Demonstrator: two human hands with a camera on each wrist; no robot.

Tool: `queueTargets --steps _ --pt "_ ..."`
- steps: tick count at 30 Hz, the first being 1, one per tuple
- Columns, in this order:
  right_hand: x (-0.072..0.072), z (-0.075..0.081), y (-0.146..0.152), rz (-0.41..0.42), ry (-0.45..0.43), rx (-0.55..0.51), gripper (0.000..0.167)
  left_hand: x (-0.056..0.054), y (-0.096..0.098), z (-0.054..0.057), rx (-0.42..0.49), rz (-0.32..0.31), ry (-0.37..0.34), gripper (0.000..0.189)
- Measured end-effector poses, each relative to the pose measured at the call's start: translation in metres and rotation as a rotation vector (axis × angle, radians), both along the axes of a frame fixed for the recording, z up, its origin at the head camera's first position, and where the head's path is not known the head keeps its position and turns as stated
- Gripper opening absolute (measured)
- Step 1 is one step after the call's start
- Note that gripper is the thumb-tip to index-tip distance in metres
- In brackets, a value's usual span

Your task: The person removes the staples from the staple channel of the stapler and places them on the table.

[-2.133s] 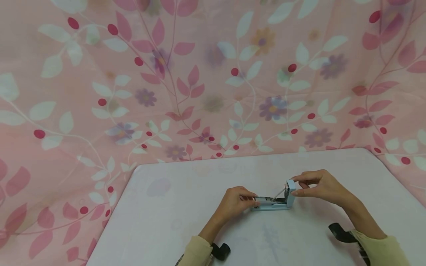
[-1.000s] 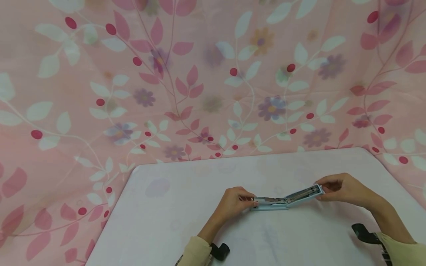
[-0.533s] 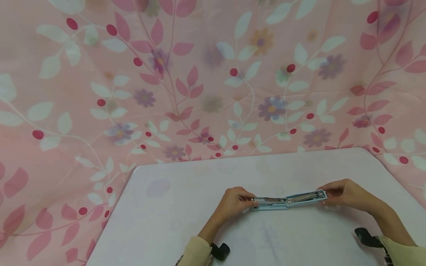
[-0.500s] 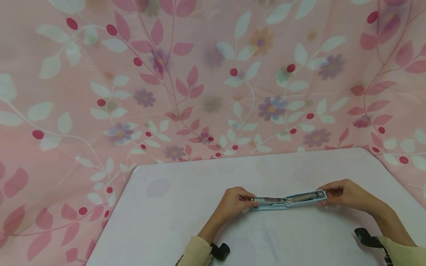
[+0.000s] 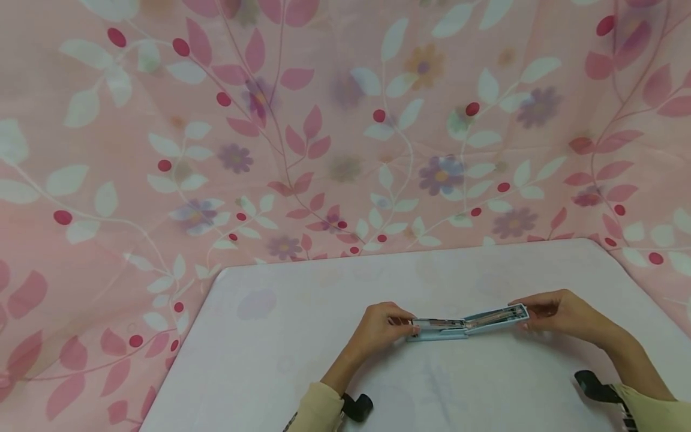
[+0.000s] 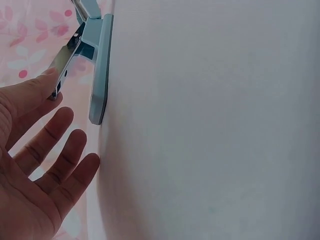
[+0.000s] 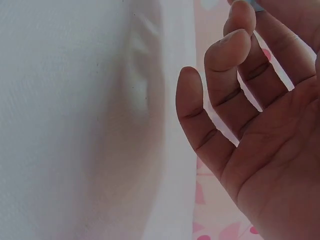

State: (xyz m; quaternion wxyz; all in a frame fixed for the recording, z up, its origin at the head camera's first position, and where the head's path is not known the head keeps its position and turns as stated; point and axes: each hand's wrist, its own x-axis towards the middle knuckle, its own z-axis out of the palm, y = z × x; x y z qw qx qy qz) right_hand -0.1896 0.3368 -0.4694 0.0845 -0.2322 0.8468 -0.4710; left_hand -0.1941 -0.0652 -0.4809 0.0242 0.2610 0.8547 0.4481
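Observation:
A light blue stapler [image 5: 438, 337] stands on the white table, its top arm [image 5: 496, 320] swung far back to the right so the metal insides show. My left hand [image 5: 378, 327] pinches the free end of the metal staple channel between thumb and forefinger. In the left wrist view that channel [image 6: 62, 60] is raised at an angle over the blue base [image 6: 101, 75], and the other fingers are spread loosely. With thumb and fingertips my right hand [image 5: 564, 315] grips the end of the top arm. Only a sliver of the stapler [image 7: 257, 6] shows in the right wrist view.
White cloth covers the table [image 5: 302, 360], with faint creases near the front. Behind it hangs a pink floral curtain [image 5: 335, 132]. Black camera mounts [image 5: 594, 385] stick out from both wrists beside the sleeves.
My right hand has swung the stapler's top arm from upright over to the right, lowered it nearly flat, then raised it slightly. The left hand keeps its pinch in place.

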Motion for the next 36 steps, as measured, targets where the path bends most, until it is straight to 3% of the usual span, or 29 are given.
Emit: queueTargets --steps 8,21,36 --pt "0.0006 -0.0005 0.0016 0.002 0.017 -0.04 0.034 -0.0006 0.0012 -0.0015 0.028 0.006 -0.023 0.018" --pt "0.0001 0.0003 0.0008 0.051 0.017 -0.105 0.03 0.0015 0.002 0.0012 0.075 -0.034 -0.008 0.018" --pt "0.0021 0.0038 -0.0009 0.056 0.025 -0.097 0.03 0.0019 0.0049 0.0001 0.127 -0.057 -0.008 0.018"
